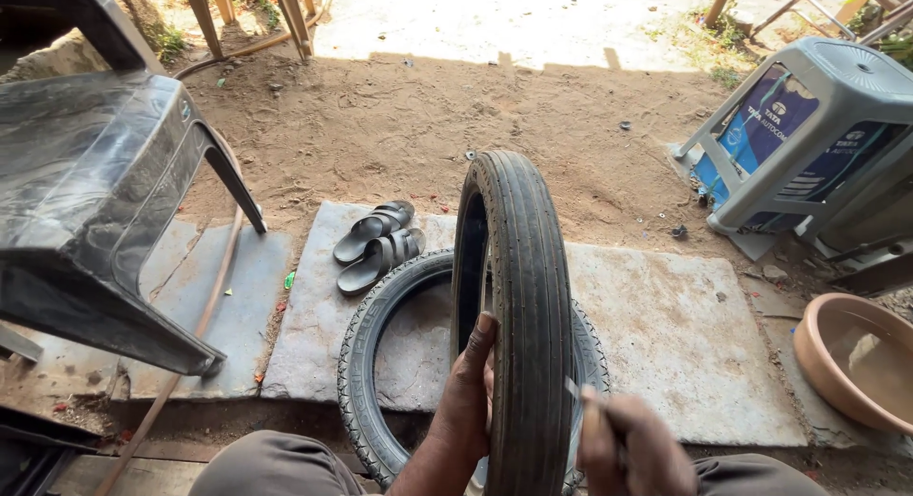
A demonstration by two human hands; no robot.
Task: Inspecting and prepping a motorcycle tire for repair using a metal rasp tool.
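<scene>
My left hand (468, 382) grips the upright tyre (518, 306), my right hand (632, 448) clenches a thin tool (573, 389) (a slip could gouge rubber).

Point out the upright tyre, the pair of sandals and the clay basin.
upright tyre (528, 296), head view, on its ribbed tread.
pair of sandals (378, 246), head view, on the straps.
clay basin (810, 349), head view, on its left rim.

I see a black ribbed tyre (518, 296) with straight lengthwise grooves at centre, and a black knobbly-tread tyre (366, 363) just behind it. At eleven o'clock lie dark grey strapped sandals (378, 246). At nine sits a glossy black plastic chair (95, 192); at two, a grey stool (808, 135); at four, a terracotta-brown basin (861, 358).
</scene>
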